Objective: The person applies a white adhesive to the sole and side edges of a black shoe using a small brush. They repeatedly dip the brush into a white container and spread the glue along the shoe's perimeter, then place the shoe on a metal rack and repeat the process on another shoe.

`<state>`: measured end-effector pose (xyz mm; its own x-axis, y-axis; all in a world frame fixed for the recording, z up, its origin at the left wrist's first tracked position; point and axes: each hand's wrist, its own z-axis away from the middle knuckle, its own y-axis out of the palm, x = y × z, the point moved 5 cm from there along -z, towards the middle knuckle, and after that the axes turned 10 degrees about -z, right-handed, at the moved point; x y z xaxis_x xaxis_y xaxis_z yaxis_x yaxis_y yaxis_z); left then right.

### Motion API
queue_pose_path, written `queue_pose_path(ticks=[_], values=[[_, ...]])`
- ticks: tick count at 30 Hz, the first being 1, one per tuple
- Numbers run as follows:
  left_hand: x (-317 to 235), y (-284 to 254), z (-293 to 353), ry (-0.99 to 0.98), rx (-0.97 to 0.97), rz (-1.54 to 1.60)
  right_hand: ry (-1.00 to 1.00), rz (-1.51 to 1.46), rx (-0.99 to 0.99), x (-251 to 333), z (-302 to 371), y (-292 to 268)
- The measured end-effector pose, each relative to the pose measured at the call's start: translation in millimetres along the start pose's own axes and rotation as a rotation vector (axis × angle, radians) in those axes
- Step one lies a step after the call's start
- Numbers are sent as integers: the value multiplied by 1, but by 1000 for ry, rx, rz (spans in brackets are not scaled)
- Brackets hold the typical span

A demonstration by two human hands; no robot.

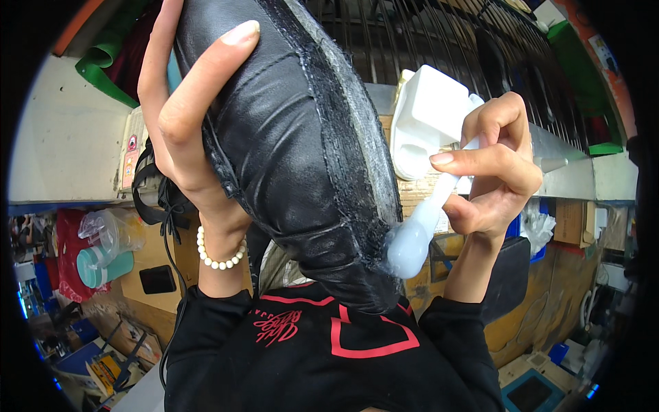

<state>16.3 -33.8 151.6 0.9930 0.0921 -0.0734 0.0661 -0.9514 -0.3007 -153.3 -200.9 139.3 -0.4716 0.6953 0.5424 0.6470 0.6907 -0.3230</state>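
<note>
A black leather shoe upper (274,137), creased across its side, is held up in front of my chest. My left hand (182,130) is closed round its left side, with a finger lying on the leather. Along its right edge runs a rough strip (360,144) with a whitish coating. In my right hand (498,158) a white brush (415,240) is pinched by its handle. Thick milky glue covers its head, which touches the rough edge near the shoe upper's lower end. Just beyond my right fingers is a white plastic container (432,103).
Metal rods of a rack (439,34) lie at the far side, with green strips beside them. At lower left, a phone (158,279) rests on cardboard near a turquoise tub (103,266). A dark cable (180,275) hangs by my left arm.
</note>
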Motion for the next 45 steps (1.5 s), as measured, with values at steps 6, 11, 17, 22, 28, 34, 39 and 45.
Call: queue_pose_path(ticks=[6, 11, 17, 22, 28, 34, 39, 45], values=[[-1, -1, 0, -89, 26, 63, -51, -8, 12, 3, 3, 0], [-11, -6, 10, -162, 147, 56, -51, -19, 5, 7, 4, 3], [-13, -3, 15, -303, 218, 179, -53, 184, -37, 16, -6, 1], [2, -1, 6, -192, 71, 119, -36, 212, -49, 19, -11, 0], [8, -4, 6, -151, 86, 77, -29, 69, -22, 3, -7, 3], [17, -2, 13, -178, 120, 100, -41, -26, 43, -5, -1, 1], [31, -1, 21, -222, 151, 125, -122, -87, 89, -1, 3, -2], [21, 1, 14, -278, 179, 198, 5, -1, 37, 1, -2, 2]])
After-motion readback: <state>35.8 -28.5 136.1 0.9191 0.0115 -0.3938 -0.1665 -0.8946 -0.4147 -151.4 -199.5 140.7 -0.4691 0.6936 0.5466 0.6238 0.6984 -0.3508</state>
